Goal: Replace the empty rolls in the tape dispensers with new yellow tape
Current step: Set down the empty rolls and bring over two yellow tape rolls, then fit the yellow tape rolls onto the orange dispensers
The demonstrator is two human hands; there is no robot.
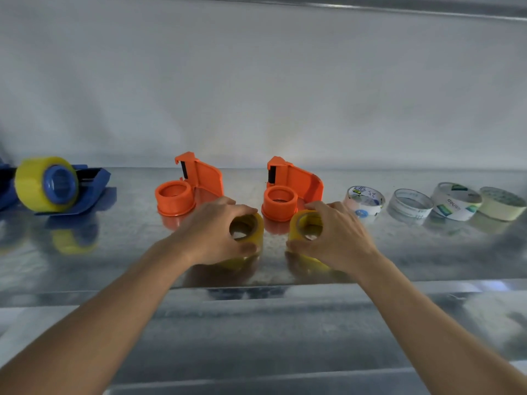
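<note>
A: Count with me on the shiny metal shelf: two empty orange plastic tape dispensers side by side in the middle, hubs bare.

B: And one blue plastic dispenser far left, loaded with a yellow roll.

A: Two loose rolls of yellow tape now. The left hand curls its fingers and thumb round one yellow tape roll, just in front of the left orange dispenser. The right hand grips the second yellow roll the same way, in front of the right one.

B: Off right, four spent tape cores in a row: one white, one clear, one printed, one pale cream.

A: Any writing?

B: The third reads "deli", upside down. The first carries a small label, too blurred to read.
</note>
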